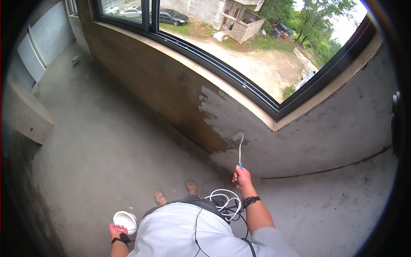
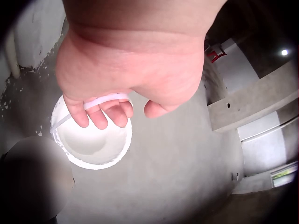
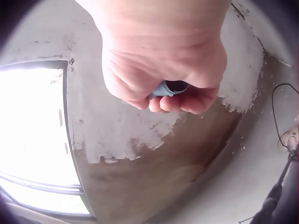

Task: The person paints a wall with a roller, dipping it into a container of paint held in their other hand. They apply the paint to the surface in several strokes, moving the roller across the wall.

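Note:
My left hand [image 1: 116, 231] holds a white bucket [image 1: 125, 222] low at my left side. In the left wrist view its fingers curl round the thin handle [image 2: 106, 99], and pale liquid shows inside the bucket. My right hand [image 1: 243, 177] is stretched forward and grips a paint roller [image 1: 240, 150] by its blue handle [image 3: 162, 89]. A long pale rod leads up to the small roller head [image 1: 238, 135], which lies against the wall below the window. There a light grey coat [image 1: 220, 113] meets bare brown wall [image 1: 171, 94] along a ragged edge.
A dark-framed window [image 1: 239, 79] with a pale sill runs above the wall. Looped white cable [image 1: 231, 195] hangs at my waist, beside my right forearm. My sandals [image 1: 192, 187] stand on the grey floor [image 1: 98, 150]. A concrete ledge [image 1: 28, 111] juts out at far left.

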The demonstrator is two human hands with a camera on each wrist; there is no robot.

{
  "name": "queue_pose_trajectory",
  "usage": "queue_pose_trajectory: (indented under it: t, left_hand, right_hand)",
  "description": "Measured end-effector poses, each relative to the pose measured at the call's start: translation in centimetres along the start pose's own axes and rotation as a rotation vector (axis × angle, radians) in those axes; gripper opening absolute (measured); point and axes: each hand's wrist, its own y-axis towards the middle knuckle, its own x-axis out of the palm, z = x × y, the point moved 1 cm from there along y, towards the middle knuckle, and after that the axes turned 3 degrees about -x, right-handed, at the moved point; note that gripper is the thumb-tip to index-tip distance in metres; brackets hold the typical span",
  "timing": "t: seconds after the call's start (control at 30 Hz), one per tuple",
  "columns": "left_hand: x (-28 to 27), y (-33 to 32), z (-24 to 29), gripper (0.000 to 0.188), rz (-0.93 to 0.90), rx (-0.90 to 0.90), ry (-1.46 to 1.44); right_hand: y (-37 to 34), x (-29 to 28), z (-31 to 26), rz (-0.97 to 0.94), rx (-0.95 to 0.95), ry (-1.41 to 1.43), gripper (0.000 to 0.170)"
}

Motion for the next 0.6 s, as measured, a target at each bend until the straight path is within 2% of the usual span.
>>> queue_pose_trajectory:
  t: [0.27,0.6]
  left_hand:
    - [-1.2,0.3,-0.7,0.024,-0.059,0.006,0.022]
    - [-3.9,-0.4,-2.4,0.026,0.023,0.014,-0.090]
  right_hand:
    - [1.2,1.7,-0.5,0.003,-0.045,0.007,0.023]
    - [4.9,8.5,-3.1,-0.078,-0.037,-0.135,0.026]
